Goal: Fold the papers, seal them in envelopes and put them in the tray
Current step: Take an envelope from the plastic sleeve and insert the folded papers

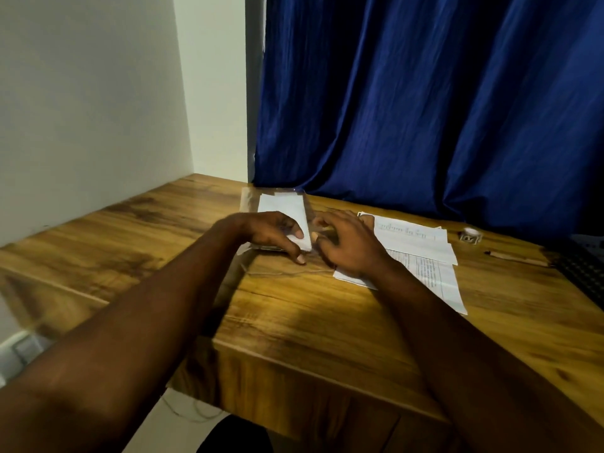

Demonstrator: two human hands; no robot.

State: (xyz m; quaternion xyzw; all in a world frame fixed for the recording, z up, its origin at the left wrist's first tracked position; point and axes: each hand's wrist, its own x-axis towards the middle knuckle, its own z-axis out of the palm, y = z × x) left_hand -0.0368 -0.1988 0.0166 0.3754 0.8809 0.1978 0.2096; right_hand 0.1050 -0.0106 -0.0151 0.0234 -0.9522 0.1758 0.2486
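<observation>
Reaching out at 12 o'clock, my left hand (271,232) curls over the near corner of the envelope (281,206), finger on top, thumb under its edge. It lies in the clear tray (250,199). Right hand (346,246) sits just at 3 o'clock of it, fingers curled at the tray's side; too blurred to tell if it holds anything. Papers (421,246) lie under that wrist, a pencil (516,258) further toward 3, and the curtain (425,103) hangs behind.
</observation>
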